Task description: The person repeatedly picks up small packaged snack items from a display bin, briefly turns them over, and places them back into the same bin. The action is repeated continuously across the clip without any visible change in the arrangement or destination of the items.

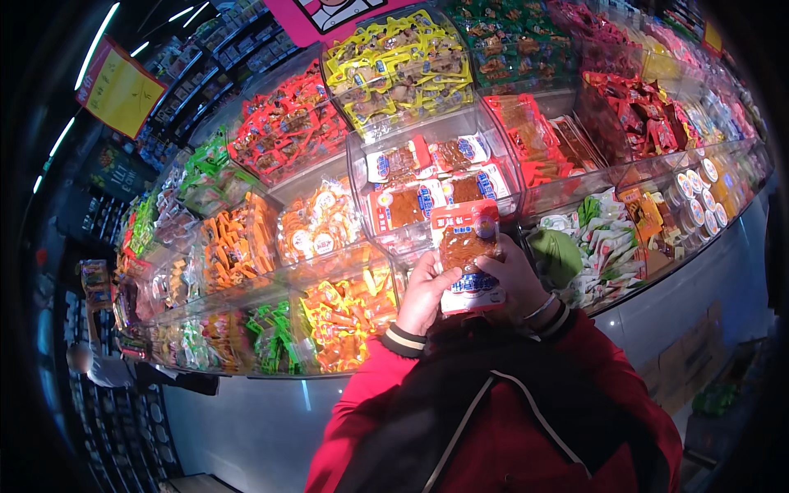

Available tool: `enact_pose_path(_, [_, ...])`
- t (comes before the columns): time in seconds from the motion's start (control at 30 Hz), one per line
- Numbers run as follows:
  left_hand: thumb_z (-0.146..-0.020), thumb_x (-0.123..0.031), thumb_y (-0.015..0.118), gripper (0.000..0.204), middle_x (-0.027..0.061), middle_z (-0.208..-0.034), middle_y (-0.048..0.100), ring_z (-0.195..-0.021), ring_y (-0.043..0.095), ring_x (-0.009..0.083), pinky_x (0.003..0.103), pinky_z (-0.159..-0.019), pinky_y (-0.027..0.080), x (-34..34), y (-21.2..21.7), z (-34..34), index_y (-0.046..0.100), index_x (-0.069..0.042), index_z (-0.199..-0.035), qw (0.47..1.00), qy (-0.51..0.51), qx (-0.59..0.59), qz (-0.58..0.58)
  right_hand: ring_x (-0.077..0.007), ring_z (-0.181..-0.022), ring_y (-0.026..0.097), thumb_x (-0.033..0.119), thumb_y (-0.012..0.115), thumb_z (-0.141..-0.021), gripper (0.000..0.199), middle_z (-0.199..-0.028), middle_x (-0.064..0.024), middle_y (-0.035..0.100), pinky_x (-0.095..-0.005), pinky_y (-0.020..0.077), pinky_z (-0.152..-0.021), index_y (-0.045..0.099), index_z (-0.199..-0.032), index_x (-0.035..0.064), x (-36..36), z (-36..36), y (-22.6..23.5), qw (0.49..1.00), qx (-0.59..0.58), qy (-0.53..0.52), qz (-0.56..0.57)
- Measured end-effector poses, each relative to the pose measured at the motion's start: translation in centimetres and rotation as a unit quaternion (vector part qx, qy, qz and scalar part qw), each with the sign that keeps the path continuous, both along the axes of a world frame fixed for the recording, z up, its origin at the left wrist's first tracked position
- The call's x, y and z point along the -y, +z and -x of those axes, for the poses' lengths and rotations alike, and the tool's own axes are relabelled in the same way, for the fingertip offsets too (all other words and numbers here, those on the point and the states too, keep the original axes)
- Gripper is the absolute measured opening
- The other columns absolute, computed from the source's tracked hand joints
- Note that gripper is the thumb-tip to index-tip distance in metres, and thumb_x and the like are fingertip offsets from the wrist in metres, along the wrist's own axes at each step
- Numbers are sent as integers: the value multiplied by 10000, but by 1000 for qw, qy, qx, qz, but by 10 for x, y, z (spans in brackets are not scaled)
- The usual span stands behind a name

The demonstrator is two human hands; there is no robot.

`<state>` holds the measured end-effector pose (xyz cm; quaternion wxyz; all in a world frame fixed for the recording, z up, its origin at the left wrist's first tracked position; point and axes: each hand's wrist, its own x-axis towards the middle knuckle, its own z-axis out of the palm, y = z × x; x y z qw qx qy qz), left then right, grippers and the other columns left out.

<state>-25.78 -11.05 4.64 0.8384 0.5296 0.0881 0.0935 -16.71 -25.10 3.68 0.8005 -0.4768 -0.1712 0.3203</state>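
Note:
Between my two hands is a flat red and white snack packet (468,238) with a clear window showing brown food, held upright in front of my chest. My left hand (423,294) grips its left edge, thumb across the front. My right hand (516,283) holds the right edge, its thumb also on the front and a bracelet at the wrist. Just beyond the packet, a clear bin (355,177) holds several packets of the same look, laid flat in two rows.
Tiered clear bins spread around me: yellow packets (399,70) at the back, red packets (288,123) to the left, orange-yellow packets (349,316) near my left arm, white-green packets (604,255) at right. Round tubs (699,197) stand farther right. A person (111,366) is at far left by shelves.

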Motion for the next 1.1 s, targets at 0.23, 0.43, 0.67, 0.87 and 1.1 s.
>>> enact_pose_path(0.23, [-793,-31,578,419,136,-1161,502,-1102,486,225,382,-930,396,-31,22,1,449,-32,-1192,831,142,65,-534,-158,-904,587,47,518,-802,372,-1053,-94,579,-295,482,-793,469,-1164,-22,2,-29,9,991,-110,59,-42])
enact_pose_path(0.43, [-706,-87,580,409,85,-1142,517,-1120,476,269,498,-953,339,-30,63,-3,518,-102,-1109,463,-4,247,-851,-156,-908,600,97,539,-821,375,-1065,-90,587,-294,487,-817,473,-1173,-13,8,-33,17,949,-147,263,-95])
enact_pose_path(0.67, [-653,-162,605,289,8,-820,506,-771,506,147,258,-731,431,-22,78,-4,603,-131,-940,393,-82,344,-849,-177,-942,588,83,546,-820,416,-1096,-107,571,-313,475,-848,437,-1206,-26,10,-38,13,919,-176,348,-50])
enact_pose_path(0.87, [-659,-165,598,295,13,-860,497,-812,499,146,255,-723,433,-32,65,-21,605,-129,-952,364,13,377,-851,-147,-1003,538,81,562,-809,489,-1132,-74,549,-295,440,-880,399,-1262,-4,-3,-66,25,931,-46,363,-20])
enact_pose_path(1.1, [-697,-26,554,548,154,-1244,437,-1162,419,308,491,-971,300,-50,72,-53,445,-71,-1233,532,68,153,-830,-129,-1071,483,78,640,-761,568,-1185,-70,517,-284,388,-927,389,-1262,-6,-31,-144,78,933,131,334,29])
